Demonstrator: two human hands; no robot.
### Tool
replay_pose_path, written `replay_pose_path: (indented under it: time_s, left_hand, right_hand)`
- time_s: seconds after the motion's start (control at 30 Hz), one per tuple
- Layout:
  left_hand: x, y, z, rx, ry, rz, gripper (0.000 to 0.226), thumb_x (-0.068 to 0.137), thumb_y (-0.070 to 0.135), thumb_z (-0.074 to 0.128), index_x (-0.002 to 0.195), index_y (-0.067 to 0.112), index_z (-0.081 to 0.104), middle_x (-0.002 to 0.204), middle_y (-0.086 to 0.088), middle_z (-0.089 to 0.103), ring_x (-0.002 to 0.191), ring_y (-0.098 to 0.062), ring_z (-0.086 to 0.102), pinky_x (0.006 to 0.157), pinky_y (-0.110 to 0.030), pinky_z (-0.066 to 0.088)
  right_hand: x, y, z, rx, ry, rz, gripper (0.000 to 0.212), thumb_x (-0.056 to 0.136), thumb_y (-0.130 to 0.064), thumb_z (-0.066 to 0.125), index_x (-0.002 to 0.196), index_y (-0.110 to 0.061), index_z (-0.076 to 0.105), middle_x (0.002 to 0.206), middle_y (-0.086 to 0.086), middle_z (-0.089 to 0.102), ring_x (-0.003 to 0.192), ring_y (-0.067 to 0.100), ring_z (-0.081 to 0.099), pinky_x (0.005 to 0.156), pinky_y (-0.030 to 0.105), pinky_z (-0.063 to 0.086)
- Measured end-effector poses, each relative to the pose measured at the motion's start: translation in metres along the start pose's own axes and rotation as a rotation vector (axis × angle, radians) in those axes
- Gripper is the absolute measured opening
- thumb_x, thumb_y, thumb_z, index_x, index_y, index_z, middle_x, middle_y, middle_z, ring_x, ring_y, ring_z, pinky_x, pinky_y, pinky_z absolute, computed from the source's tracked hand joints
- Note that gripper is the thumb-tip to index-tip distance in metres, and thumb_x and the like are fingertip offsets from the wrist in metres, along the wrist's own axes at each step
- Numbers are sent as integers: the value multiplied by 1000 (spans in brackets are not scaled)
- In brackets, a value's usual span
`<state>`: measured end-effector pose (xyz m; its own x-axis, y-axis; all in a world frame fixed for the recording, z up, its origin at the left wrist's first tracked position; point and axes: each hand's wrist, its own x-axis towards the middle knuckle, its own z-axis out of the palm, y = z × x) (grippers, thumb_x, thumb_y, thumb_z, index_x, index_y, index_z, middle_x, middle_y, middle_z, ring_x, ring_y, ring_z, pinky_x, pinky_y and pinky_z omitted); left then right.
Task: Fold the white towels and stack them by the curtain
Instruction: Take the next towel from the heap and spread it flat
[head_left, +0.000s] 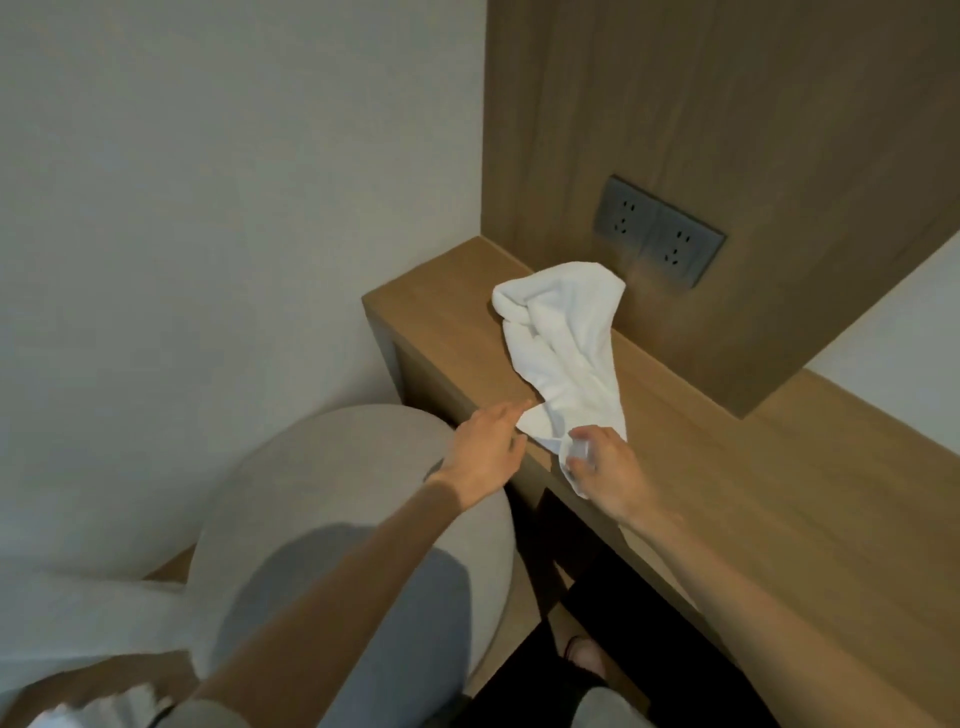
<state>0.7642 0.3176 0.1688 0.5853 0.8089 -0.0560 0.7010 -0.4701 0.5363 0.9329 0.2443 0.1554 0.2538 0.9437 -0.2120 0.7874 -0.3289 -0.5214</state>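
Your towel (563, 332): crumpled, stretched long on desk (727, 467) near its left end. Far end bunched close to wood panel (727, 104), just below sockets (660, 231). Your right hand (605, 467): fingers curled over towel's near corner, gripping it at desk's front edge. Your left hand (485, 447): fingers loosely straight, holding nothing, tips just beside towel's near-left corner; contact unclear. Round grey stool (311, 493) under your left forearm.

Two arms, bare from the left hand (483, 452) and right hand (605, 467) to past the elbows, meet the hems of short, loose, light grey sleeves (208, 714) at the lower edge.
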Motion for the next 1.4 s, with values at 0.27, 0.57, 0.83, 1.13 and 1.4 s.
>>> replay_pose_path:
  time_s: [0.27, 0.57, 0.83, 1.13, 1.4]
  left_hand:
    - [29, 5, 69, 82, -91, -152, 46, 94, 14, 51, 139, 18, 45, 146, 0, 39, 136, -19, 32, 110, -24, 25]
    - [39, 16, 78, 240, 85, -298, 24, 97, 20, 48, 119, 23, 58, 133, 6, 50, 123, -17, 39, 98, -28, 30]
    - [37, 31, 59, 141, 207, -238, 19, 96, 18, 50, 99, 8, 66, 94, -12, 66, 95, -33, 59, 80, -34, 41]
    - [50, 68, 11, -28, -68, -143, 33, 95, 44, 39, 111, 15, 44, 106, -10, 62, 88, -27, 57, 78, -38, 48]
    - [69, 173, -3, -669, -96, 193, 37, 102, 40, 27, 130, 27, 46, 130, 1, 52, 117, -15, 50, 97, -35, 44]
  right_hand:
    - [34, 29, 10, -214, -130, -52, 61, 74, -53, 71, 110, -13, 44, 104, -1, 47, 94, 19, 55, 76, 31, 47]
    - [43, 62, -5, -254, -35, -368, 24, 93, -29, 52, 110, -12, 51, 101, 2, 59, 87, 18, 60, 67, 22, 40]
    - [38, 60, -39, 108, -36, -15, 20, 89, -19, 57, 101, -8, 48, 84, 10, 62, 72, 26, 59, 60, 34, 41]
    - [11, 43, -132, 294, 618, -56, 8, 92, -14, 50, 89, -18, 44, 77, -7, 52, 67, 13, 54, 57, 30, 48]
    - [-38, 33, -207, 335, 730, -140, 7, 86, -9, 51, 84, -15, 49, 70, -6, 50, 61, 2, 43, 55, 12, 33]
